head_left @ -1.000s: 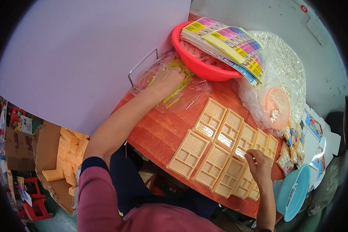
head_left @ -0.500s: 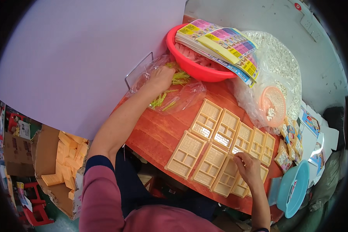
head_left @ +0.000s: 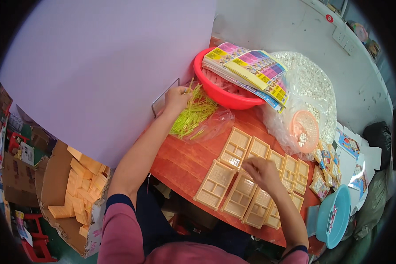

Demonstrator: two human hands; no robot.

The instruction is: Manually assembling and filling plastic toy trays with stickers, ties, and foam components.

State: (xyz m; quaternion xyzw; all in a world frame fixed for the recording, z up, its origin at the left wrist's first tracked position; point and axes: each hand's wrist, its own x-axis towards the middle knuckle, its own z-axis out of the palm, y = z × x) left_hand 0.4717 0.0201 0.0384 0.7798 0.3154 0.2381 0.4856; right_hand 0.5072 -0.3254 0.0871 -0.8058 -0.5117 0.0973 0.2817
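My left hand (head_left: pixel 177 99) is closed in a pinch at the clear plastic bag, with thin yellow-green sticks at its fingertips. A loose heap of these yellow-green sticks (head_left: pixel 193 115) lies on the spread bag (head_left: pixel 222 121) beside it. My right hand (head_left: pixel 260 170) hovers over the compartment trays, fingers bent and pinched together; whatever is between them is too small to make out. Cream plastic trays (head_left: pixel 214 185) lie side by side in two rows on the red-brown table (head_left: pixel 174 160). My right hand and forearm cover parts of the middle trays.
Behind the sticks stands a red basin (head_left: pixel 233 102) with printed sheets (head_left: pixel 251 66) on top. A large bag of small white pieces (head_left: pixel 308 72) and a pink basket (head_left: pixel 304 132) are farther right. A blue basin (head_left: pixel 334 215) sits at the right edge; a carton (head_left: pixel 53 220) holds orange-yellow blocks.
My left hand has drawn back from over the sticks toward the bag's left side, uncovering the heap. My right hand has moved left and farther over the trays. The view has shifted slightly.
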